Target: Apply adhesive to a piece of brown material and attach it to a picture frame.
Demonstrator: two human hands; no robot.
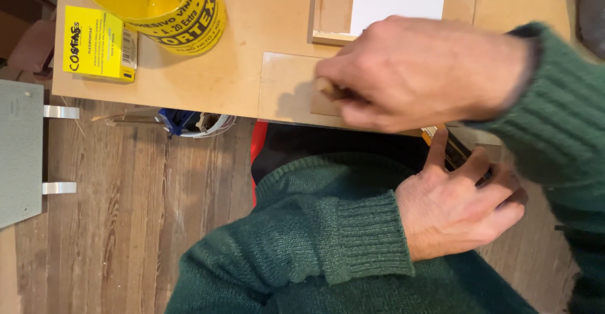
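The small wooden piece (324, 103), which my right hand (422, 74) fingers are pinching at the table's (208, 81) near edge, could slip off while my left hand (457, 207) is clutching a dark tool (457, 153).

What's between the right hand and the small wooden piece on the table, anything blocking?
Nothing visible. The right hand is already closed on the small wooden piece, which lies on a pale panel. The yellow tub and yellow box sit well off to the side. The left hand grips a dark tool at the table edge.
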